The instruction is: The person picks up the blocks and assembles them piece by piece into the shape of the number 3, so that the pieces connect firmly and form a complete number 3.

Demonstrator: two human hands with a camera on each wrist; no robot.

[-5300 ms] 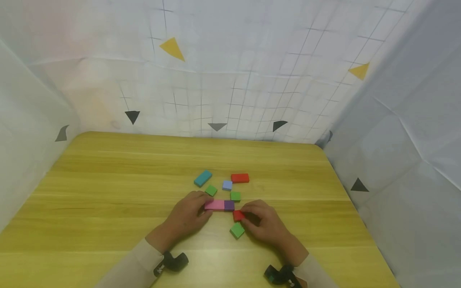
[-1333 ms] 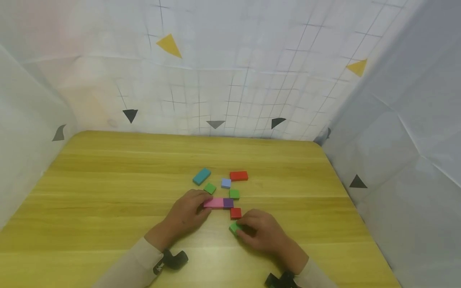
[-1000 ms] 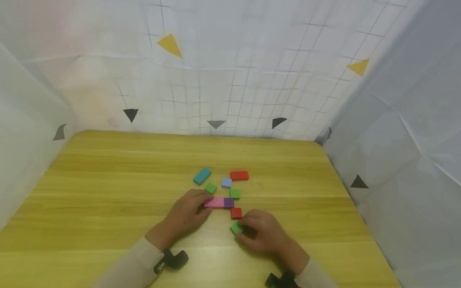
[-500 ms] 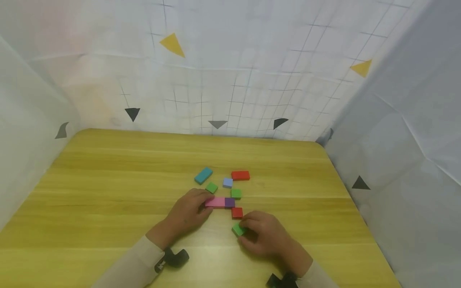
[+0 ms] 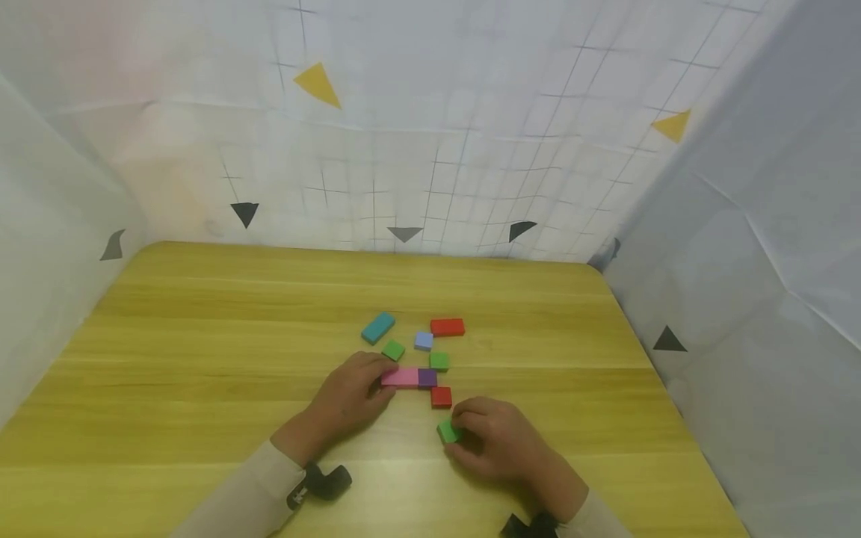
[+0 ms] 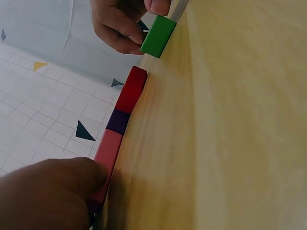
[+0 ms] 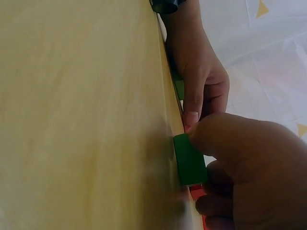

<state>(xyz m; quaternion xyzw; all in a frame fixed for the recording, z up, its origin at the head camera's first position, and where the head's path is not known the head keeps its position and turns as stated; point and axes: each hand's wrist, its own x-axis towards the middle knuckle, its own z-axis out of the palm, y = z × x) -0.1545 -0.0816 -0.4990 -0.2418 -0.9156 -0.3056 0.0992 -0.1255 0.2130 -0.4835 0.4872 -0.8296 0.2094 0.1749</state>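
In the head view my left hand [image 5: 350, 392] grips the left end of a pink oblong block [image 5: 401, 377] on the table. A purple square block [image 5: 427, 378] touches the pink one's right end. Just below and right of it lies a red square block [image 5: 441, 397]. My right hand [image 5: 498, 442] pinches a green block [image 5: 447, 431] between thumb and fingers, nearer to me than the red square and apart from it. In the left wrist view this green block [image 6: 159, 36] is tilted; whether it touches the table I cannot tell. The right wrist view shows its broad side [image 7: 189, 160].
Beyond the hands lie a teal oblong block [image 5: 378, 328], a light blue square block [image 5: 423, 341] and a red oblong block [image 5: 447, 327]. Two more green blocks sit near the pink row, one of them [image 5: 439, 362] above the purple block. White sheets [image 5: 403, 179] surround the wooden table [image 5: 202, 336].
My right hand has let go of the red square block, now slightly further left, and taken hold of the green block, shifting it slightly right and toward me. The left hand stays on the pink block.
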